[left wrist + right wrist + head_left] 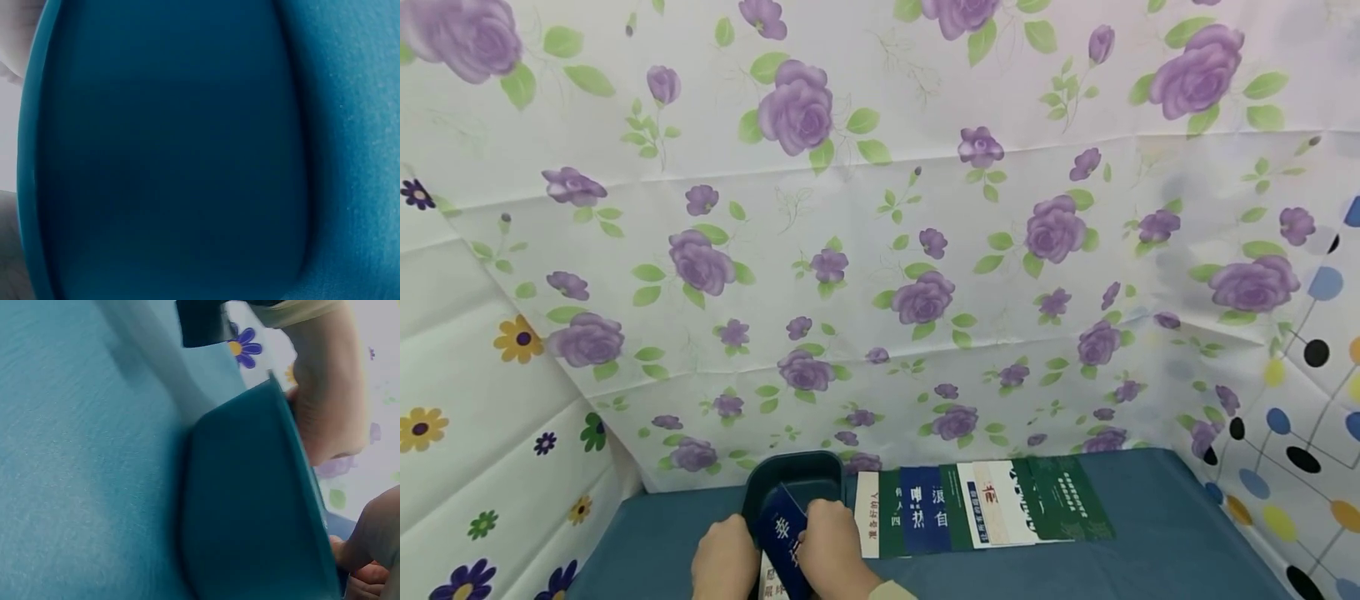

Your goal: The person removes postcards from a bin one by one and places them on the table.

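Observation:
A dark teal tub (pixel 793 461) stands on the table at lower centre in the head view. My right hand (pixel 835 546) pinches a dark blue card (pixel 781 533) with white characters, tilted over the tub. In the right wrist view, that hand's fingers (pixel 369 575) are at the tub's rim. My left hand (pixel 726 558) is at the tub's left side, bent over the rim in the right wrist view. Its fingertips are hidden, so I cannot tell whether it grips anything. A white card (pixel 771 579) with dark characters shows partly below the blue one.
Right of the tub, a row of overlapping cards (pixel 925 510) in green, blue and white lies on the blue-grey table cover (pixel 1150 517). A floral sheet (pixel 880 250) hangs behind, with patterned sheets at both sides.

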### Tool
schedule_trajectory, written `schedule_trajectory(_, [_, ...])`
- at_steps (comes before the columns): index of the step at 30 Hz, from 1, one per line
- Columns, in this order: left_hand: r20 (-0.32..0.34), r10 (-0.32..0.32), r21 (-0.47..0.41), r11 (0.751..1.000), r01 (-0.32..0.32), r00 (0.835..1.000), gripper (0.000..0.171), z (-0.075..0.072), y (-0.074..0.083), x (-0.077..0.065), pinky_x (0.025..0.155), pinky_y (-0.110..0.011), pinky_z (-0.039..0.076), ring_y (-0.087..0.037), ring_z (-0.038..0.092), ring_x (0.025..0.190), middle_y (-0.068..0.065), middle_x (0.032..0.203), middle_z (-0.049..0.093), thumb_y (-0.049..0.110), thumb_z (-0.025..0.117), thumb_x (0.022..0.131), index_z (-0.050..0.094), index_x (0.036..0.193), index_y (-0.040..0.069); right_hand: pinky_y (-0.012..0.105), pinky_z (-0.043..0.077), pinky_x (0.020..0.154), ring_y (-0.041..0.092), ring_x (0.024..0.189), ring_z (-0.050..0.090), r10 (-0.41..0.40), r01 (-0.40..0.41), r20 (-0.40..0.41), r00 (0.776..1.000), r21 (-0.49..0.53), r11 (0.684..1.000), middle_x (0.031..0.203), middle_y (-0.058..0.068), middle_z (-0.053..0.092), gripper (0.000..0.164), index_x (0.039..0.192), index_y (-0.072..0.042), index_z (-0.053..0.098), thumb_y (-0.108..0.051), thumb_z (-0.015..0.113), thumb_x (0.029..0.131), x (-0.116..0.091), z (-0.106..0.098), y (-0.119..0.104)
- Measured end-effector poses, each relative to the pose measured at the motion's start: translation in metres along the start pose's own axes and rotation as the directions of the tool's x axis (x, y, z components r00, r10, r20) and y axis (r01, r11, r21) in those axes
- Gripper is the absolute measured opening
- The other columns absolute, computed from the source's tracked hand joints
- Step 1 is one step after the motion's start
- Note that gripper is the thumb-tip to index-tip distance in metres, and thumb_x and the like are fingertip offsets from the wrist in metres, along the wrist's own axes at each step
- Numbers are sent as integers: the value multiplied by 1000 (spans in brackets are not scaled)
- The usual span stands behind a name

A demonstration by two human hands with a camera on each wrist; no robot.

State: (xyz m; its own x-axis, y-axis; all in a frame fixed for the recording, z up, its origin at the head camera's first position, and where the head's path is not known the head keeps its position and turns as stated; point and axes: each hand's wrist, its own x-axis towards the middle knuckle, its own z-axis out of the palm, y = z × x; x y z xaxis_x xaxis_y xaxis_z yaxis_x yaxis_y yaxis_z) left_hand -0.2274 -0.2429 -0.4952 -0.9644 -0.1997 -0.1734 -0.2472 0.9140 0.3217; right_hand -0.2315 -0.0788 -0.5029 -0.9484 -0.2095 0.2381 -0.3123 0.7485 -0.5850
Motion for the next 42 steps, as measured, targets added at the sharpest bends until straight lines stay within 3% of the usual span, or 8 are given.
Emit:
schedule_trajectory(3, [-14,8,3,1000,-8,1000,14,1,-1,-2,56,-50,47,-37,59,71,-18,82,59,7,56,85,61,94,-2,24,37,48,4,56,51,20,-20,1,1000,93,995,59,-3,53,10,73,-16,62,-13,70,78,-2,-8,1])
schedule_trajectory(6, [-53,19,7,1000,-18,998,12,0,0,-4,54,-50,47,-36,59,68,-17,78,59,8,58,84,60,90,-2,23,41,53,5,66,56,35,-30,-25,999,180,983,69,-2,59,6,81,-13,66,-11,70,79,-2,-17,1])
schedule_trajectory(9, [-53,25,13,1000,-24,998,12,-1,1,-6,54,-49,47,-35,58,66,-17,76,58,7,59,83,59,89,-3,24,47,62,5,79,59,61,-43,-69,996,234,971,79,-7,62,13,88,-12,68,-12,73,77,-1,-25,3])
schedule_trajectory(13, [-37,28,17,999,-28,999,13,-2,3,-9,55,-50,47,-36,58,67,-19,77,58,5,60,82,59,91,-5,22,46,59,-1,71,55,102,-70,-89,991,310,948,75,-11,59,12,89,-14,68,-14,73,78,-1,-35,9])
schedule_trajectory(19, [-107,44,24,999,-42,993,14,2,3,-11,54,-51,47,-37,59,66,-19,76,60,8,63,78,61,86,-4,22,46,57,1,68,55,153,-97,-115,981,394,914,76,-9,58,16,95,-10,68,-14,71,80,-1,-55,24])
schedule_trajectory(31, [-217,74,48,997,-65,973,9,1,1,-6,52,-49,47,-35,59,64,-19,73,60,5,61,78,61,80,-3,24,46,53,8,64,55,225,-110,-276,934,377,920,75,-3,57,16,91,-9,68,-17,74,78,-2,-107,74])
schedule_trajectory(35, [-219,76,53,996,-66,973,7,0,3,-6,49,-48,47,-34,59,63,-19,73,60,4,61,78,61,79,-3,24,47,54,8,64,56,246,-122,-333,910,351,928,74,-4,58,17,88,-11,68,-18,76,75,-6,-124,96])
schedule_trajectory(42, [-186,29,62,998,-18,982,11,5,4,-7,52,-50,47,-37,60,68,-20,77,61,6,63,77,62,83,-3,26,48,55,9,66,58,349,-252,-335,875,301,920,76,-3,60,19,93,-12,69,-22,75,78,-23,-149,144])
